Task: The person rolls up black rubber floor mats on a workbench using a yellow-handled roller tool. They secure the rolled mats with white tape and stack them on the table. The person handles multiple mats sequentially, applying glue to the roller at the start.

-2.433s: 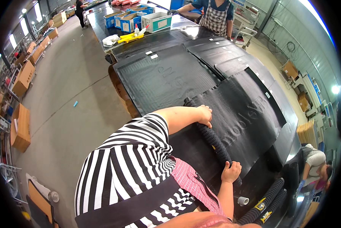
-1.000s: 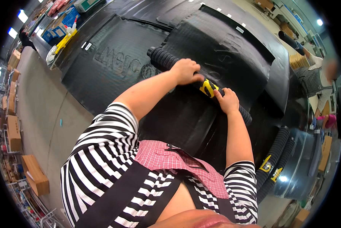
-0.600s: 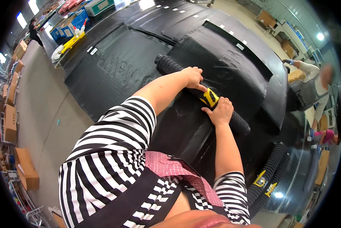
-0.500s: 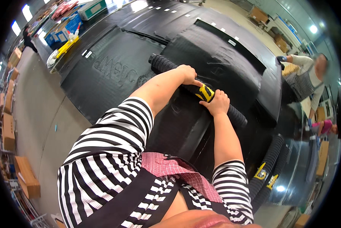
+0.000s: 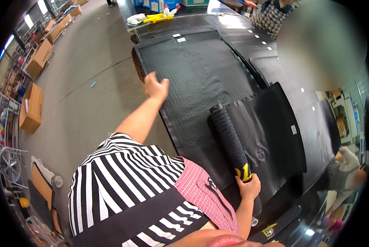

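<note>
My right hand [image 5: 250,187] is wrapped round the near part of a black ribbed roll [image 5: 229,136], just below its yellow-and-black band [image 5: 243,172]. The roll lies lengthwise, pointing away from me, on large black sheets. My left hand [image 5: 155,88] is held out at the left edge of a wide black sheet [image 5: 180,78], thumb and fingers apart, with nothing in it. I cannot tell whether it touches the sheet. Raised marks show on the sheet's surface. A smaller black sheet [image 5: 270,136] lies right of the roll, partly curled.
More ribbed rolls [image 5: 287,220] with yellow bands lie at the near right. A yellow tool tray [image 5: 161,17] with bottles stands at the table's far end. Cardboard boxes [image 5: 32,109] line the left across the floor. Co-workers stand at the far and right sides.
My left hand has let go of the roll and moved left to the sheet's edge. My right hand still holds the roll, now turned more lengthwise. The view has swung left.
</note>
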The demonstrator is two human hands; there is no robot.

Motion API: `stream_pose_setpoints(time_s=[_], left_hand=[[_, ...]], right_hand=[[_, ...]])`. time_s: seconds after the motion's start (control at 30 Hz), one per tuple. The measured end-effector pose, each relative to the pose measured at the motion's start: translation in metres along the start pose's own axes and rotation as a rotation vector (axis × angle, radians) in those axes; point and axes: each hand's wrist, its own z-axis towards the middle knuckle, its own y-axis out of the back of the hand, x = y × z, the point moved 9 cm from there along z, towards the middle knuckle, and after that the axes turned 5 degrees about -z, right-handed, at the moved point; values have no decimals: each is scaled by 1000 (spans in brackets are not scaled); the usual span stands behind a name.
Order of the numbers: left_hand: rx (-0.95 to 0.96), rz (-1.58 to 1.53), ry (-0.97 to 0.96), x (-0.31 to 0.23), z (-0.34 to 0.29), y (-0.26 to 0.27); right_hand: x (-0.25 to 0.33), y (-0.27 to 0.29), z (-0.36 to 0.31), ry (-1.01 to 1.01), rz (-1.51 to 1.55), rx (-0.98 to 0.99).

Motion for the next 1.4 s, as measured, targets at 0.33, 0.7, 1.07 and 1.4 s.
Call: stream_pose_setpoints(time_s=[0.33, 0.7, 1.07, 1.4], left_hand=[[606, -1003, 848, 65, 47, -82], [738, -855, 470, -54, 123, -104], [876, -930, 194, -249, 142, -92], [836, -987, 174, -278, 162, -59]], right_hand=[[-2, 3, -3, -31, -51, 6], [8, 4, 2, -80, -38, 83], [21, 9, -7, -104, 6, 37], [17, 21, 0, -179, 148, 208]])
